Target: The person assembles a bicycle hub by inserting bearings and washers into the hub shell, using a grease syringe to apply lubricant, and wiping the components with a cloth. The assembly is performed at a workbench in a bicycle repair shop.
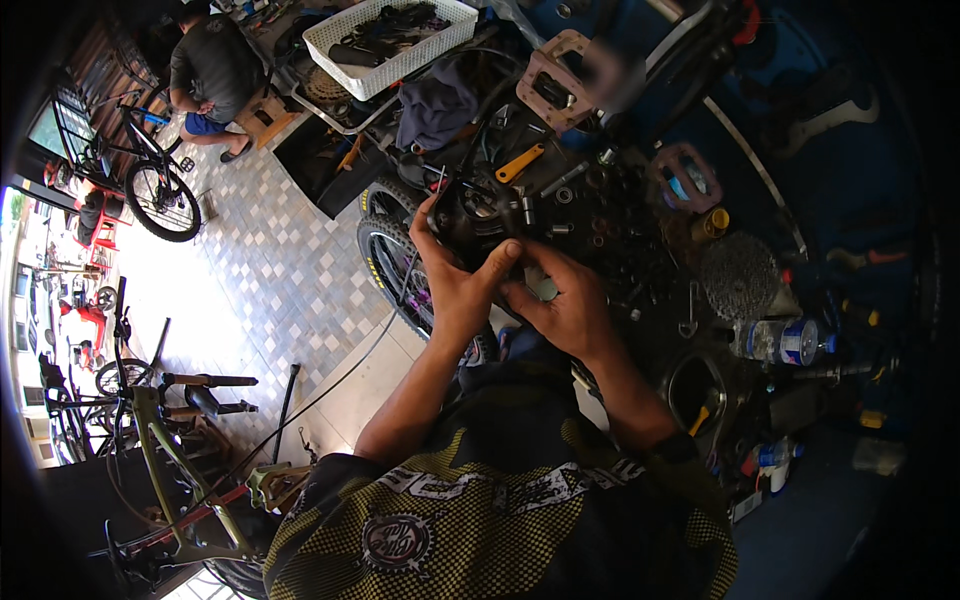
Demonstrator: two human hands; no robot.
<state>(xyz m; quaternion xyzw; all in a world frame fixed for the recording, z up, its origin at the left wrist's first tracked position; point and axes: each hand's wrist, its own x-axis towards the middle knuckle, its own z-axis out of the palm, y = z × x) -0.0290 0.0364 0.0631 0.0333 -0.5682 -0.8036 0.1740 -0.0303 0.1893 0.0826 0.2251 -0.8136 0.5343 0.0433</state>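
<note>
Both hands are together over the cluttered bench, at a dark, rounded mechanical part (485,205) with some shiny metal inside it. My left hand (457,285) grips its left side, fingers along the outer edge and thumb across the near side. Curled fingers of my right hand (565,305) press against the near right edge, close to the left thumb. The underside of the part and some fingertips are hidden. Just beyond lie a yellow-orange tool or lever (520,162) and a metal ring (564,195).
A white basket (400,80) of parts stands at the far side. On the right are a bike cassette (738,275), a plastic bottle (785,341) and a yellow can (711,224). Bike wheels (395,265) stand left of the bench. A green bike frame (175,470) is lower left; a person (215,75) sits far left.
</note>
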